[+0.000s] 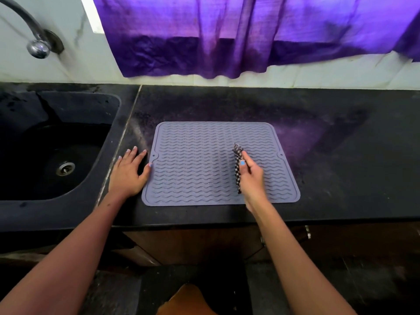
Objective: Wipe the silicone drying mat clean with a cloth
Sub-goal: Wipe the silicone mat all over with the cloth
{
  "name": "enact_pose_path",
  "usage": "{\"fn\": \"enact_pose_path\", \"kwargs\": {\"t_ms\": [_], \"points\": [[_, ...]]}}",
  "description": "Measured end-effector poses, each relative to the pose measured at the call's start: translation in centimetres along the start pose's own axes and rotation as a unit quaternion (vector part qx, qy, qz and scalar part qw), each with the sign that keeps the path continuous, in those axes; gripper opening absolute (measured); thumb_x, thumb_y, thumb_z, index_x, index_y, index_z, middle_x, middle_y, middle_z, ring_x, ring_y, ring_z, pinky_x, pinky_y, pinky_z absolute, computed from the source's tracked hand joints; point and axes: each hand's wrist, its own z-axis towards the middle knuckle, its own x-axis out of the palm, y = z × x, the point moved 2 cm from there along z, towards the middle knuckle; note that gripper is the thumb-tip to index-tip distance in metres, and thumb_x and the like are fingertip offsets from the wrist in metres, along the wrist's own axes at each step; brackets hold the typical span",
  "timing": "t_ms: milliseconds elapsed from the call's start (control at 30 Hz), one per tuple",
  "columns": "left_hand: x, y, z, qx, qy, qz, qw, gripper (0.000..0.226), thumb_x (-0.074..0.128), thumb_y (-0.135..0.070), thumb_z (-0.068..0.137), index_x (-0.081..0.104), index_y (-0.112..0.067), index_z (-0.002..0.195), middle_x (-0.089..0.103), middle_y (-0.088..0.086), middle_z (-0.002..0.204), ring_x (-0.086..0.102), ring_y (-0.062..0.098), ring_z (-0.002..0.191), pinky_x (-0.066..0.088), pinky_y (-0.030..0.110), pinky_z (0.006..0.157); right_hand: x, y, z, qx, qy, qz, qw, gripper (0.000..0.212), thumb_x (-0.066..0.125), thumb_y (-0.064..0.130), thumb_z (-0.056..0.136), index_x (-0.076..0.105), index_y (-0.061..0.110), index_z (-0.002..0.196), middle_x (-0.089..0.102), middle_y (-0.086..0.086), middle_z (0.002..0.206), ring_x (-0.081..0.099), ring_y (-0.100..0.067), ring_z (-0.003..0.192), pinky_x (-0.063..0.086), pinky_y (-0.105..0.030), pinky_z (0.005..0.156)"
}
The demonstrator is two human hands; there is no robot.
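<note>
A grey silicone drying mat (200, 164) with wavy ridges lies flat on the black counter (341, 155). My right hand (252, 178) is over the mat's right half and grips a folded dark checked cloth (238, 160), held on edge against the mat. My left hand (129, 171) rests flat on the counter just left of the mat, fingers spread, thumb touching the mat's left rim.
A black sink (52, 123) with a metal drain (65, 168) lies to the left, under a chrome tap (34, 39). A purple curtain (250, 37) hangs over the white tiled wall behind. The counter's front edge runs just below the mat.
</note>
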Motion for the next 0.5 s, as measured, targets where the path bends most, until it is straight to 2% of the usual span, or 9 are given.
{"fn": "enact_pose_path", "kwargs": {"t_ms": [67, 133, 233, 267, 433, 500], "points": [[0.0, 0.0, 0.0, 0.000, 0.000, 0.000, 1.000, 0.082, 0.013, -0.065, 0.078, 0.035, -0.020, 0.143, 0.025, 0.010, 0.154, 0.017, 0.024, 0.143, 0.009, 0.039, 0.117, 1.7, -0.2, -1.2, -0.078, 0.036, -0.129, 0.988, 0.049, 0.039, 0.006, 0.098, 0.032, 0.019, 0.144, 0.031, 0.003, 0.151, 0.027, -0.009, 0.139, 0.024, -0.025, 0.114], [0.0, 0.0, -0.1, -0.002, 0.001, 0.001, 1.000, 0.082, 0.012, -0.065, 0.078, 0.035, -0.019, 0.143, 0.025, 0.010, 0.154, 0.017, 0.024, 0.144, 0.009, 0.039, 0.117, 3.5, -1.7, -2.3, -0.132, 0.085, -0.260, 0.953, 0.054, 0.038, 0.007, 0.097, 0.020, 0.018, 0.148, 0.016, 0.002, 0.157, 0.008, -0.013, 0.146, 0.006, -0.028, 0.119], [0.0, -0.1, -0.2, -0.001, 0.000, 0.003, 1.000, 0.082, 0.012, -0.065, 0.079, 0.034, -0.019, 0.143, 0.024, 0.010, 0.154, 0.017, 0.024, 0.144, 0.008, 0.038, 0.117, 5.2, -3.9, -3.4, -0.203, 0.103, -0.491, 0.841, 0.065, 0.038, 0.015, 0.096, 0.003, 0.013, 0.150, -0.005, -0.009, 0.159, -0.010, -0.022, 0.146, -0.007, -0.036, 0.119], [0.0, -0.1, -0.2, 0.000, -0.001, 0.003, 1.000, 0.082, 0.012, -0.064, 0.079, 0.034, -0.019, 0.143, 0.024, 0.010, 0.154, 0.016, 0.024, 0.144, 0.008, 0.038, 0.117, 5.4, -4.0, -3.5, -0.206, 0.100, -0.513, 0.827, 0.067, 0.039, 0.018, 0.095, 0.001, 0.012, 0.150, -0.008, -0.011, 0.158, -0.012, -0.023, 0.146, -0.008, -0.038, 0.119], [0.0, -0.4, -0.1, 0.000, -0.003, 0.001, 1.000, 0.082, 0.012, -0.063, 0.079, 0.035, -0.017, 0.143, 0.024, 0.012, 0.154, 0.017, 0.025, 0.144, 0.008, 0.038, 0.117, 5.0, -3.7, -2.6, -0.212, 0.127, -0.503, 0.828, 0.062, 0.038, 0.018, 0.097, 0.006, 0.015, 0.150, -0.006, -0.008, 0.159, -0.008, -0.021, 0.146, -0.006, -0.035, 0.120], [0.0, -0.4, -0.2, -0.001, -0.008, 0.002, 1.000, 0.082, 0.012, -0.063, 0.079, 0.036, -0.017, 0.142, 0.025, 0.012, 0.153, 0.018, 0.025, 0.143, 0.009, 0.039, 0.116, 4.6, -3.6, -2.1, -0.217, 0.148, -0.451, 0.853, 0.059, 0.040, 0.014, 0.097, 0.013, 0.016, 0.150, 0.001, -0.004, 0.159, -0.003, -0.017, 0.147, -0.006, -0.029, 0.117]]}}
